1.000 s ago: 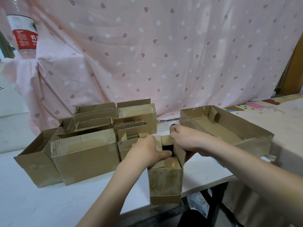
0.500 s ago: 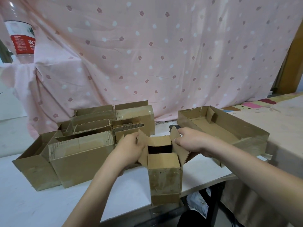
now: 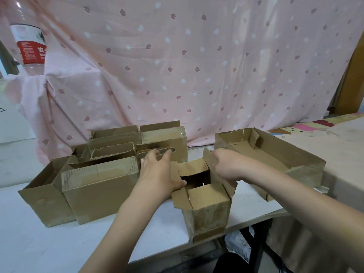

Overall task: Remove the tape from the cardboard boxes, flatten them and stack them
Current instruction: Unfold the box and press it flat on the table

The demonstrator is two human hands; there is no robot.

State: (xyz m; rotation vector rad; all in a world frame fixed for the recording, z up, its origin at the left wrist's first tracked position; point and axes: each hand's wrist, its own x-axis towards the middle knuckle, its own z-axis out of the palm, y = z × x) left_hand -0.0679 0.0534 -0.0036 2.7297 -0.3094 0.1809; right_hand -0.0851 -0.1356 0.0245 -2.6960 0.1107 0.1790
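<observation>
Head view — left hand (image 3: 157, 174) flat, right hand (image 3: 224, 166) seemingly pinching flaps of the small box (image 3: 206, 209) — overhanging the table (image 3: 59, 243), it could tip.

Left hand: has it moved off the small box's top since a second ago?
Yes. The left hand has swung outward, toward the box pile, folding the small box's left flap open. It was over the box's middle.
</observation>
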